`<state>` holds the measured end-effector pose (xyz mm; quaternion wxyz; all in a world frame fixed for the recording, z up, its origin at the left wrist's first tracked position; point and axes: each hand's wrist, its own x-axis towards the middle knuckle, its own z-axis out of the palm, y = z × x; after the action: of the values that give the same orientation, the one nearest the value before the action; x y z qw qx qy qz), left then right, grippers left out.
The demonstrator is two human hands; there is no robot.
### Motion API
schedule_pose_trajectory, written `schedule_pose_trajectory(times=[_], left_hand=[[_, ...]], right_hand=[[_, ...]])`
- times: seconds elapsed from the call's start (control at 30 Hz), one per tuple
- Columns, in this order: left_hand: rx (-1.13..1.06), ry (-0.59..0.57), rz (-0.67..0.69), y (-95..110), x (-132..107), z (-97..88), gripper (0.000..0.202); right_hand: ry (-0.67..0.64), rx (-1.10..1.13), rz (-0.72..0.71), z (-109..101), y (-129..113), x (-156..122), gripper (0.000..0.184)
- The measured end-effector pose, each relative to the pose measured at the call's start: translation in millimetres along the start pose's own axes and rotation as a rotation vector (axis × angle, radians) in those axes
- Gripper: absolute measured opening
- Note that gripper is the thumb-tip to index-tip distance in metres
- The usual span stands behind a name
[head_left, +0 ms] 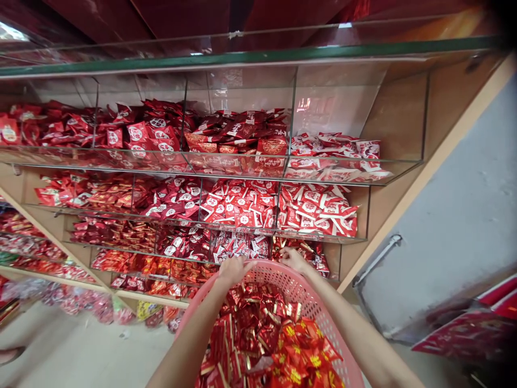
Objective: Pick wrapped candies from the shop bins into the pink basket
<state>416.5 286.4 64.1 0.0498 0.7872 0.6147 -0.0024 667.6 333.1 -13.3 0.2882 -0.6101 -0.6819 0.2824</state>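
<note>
A pink plastic basket (299, 291) full of red and gold foil candy packets (266, 334) sits in front of me at the bottom centre. My left hand (231, 269) is closed on the basket's far rim. My right hand (293, 259) reaches past that rim to the lowest visible bin of red foil packets (311, 256); its fingers curl over packets there, and whether it grips one is hidden. Both forearms stretch over the basket.
Tiered shelves with clear glass dividers (291, 129) hold bins of red and white candy packets (315, 207) across the whole left and centre. A wooden side panel (428, 156) and a grey wall (464, 215) are at right. More bagged goods lie on the floor at lower left.
</note>
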Motion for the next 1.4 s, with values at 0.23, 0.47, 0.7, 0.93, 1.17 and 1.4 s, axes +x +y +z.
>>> schedule_pose_trajectory(times=[0.23,0.47,0.7,0.93,1.17,1.4], left_hand=[[-0.004,0.027,0.030,-3,2,4.3,0.083],[0.003,0.019,0.011,-2,1,3.6,0.080],[-0.003,0.006,0.000,1,-2,-0.8,0.078],[-0.024,-0.013,-0.010,2,-3,-4.5,0.076],[-0.001,-0.022,-0.015,4,-4,-6.9,0.077],[0.017,-0.024,-0.001,3,-3,-3.4,0.078]], right_hand=[[-0.072,-0.042,-0.005,3,9,6,0.036],[-0.031,-0.051,-0.075,-5,12,1,0.022],[-0.054,0.032,-0.153,-23,11,-13,0.008],[0.087,0.291,-0.043,-52,2,-32,0.038],[0.111,0.523,0.084,-79,-20,-62,0.046],[-0.048,0.561,0.052,-78,-70,-82,0.038]])
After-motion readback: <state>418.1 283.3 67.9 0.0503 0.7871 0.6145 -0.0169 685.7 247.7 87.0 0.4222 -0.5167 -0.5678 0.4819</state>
